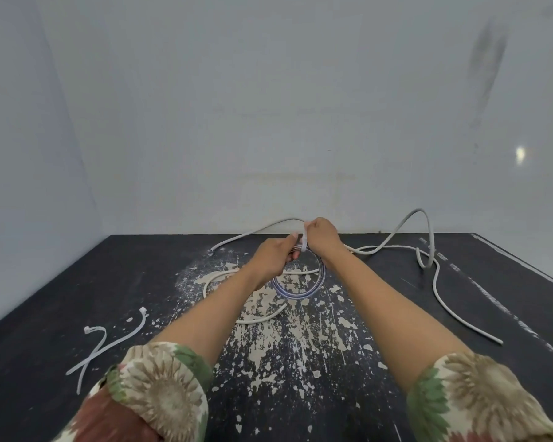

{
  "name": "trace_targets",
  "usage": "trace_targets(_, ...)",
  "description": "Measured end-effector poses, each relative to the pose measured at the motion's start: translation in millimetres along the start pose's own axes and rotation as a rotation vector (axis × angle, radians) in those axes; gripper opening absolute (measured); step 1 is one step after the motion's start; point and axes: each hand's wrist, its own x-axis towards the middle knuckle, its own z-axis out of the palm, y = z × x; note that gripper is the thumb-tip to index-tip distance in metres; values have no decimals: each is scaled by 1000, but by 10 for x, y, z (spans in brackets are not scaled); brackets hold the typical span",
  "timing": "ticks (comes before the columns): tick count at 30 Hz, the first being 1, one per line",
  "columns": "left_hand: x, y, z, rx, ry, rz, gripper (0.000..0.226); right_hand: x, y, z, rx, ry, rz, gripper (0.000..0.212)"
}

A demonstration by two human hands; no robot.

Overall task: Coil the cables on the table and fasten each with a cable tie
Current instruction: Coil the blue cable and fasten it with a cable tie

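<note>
Dark worktop (pixel 77 282), paint worn through to pale patches at centre; its near edge and right corner are cut off by the frame. Both forearms reach forward from floral sleeves (pixel 160 393), which are cropped at the bottom edge. A long grey cable (pixel 434 282) lies loose across the right half, looping up off the surface near the wall. A cream cable (pixel 211 279) curves under the left forearm, partly hidden by it. The small coiled cable (pixel 304 291), bluish-white, is held upright at centre, its lower arc touching the worktop and its top hidden in the hands. Left hand (pixel 273 255) is closed around the top of the coil; right hand (pixel 321 236) pinches a white cable tie (pixel 304 242) wrapped over the coil, fingers pressed together on its tail. Whether the tie is locked cannot be made out. Two spare cable ties (pixel 109 342) lie crossed at near left.
</note>
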Motion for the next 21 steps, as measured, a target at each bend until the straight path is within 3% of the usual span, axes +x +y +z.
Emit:
trace_targets(5, 26, -55, -38, -62, 54, -18, 53, -21, -16, -145, 418, -305, 88, 28)
trace_targets(8, 31, -58, -52, -16, 84, -4, 54, -27, 21, -198, 419, -342, 38, 14)
trace_targets(12, 43, -43, -7, 45, 104, 11, 55, -48, 23, -212, 515, -377, 35, 16)
trace_targets(21, 34, -18, -6, -3, 90, -2, 54, -58, 16, -87, 228, -50, -97, 16)
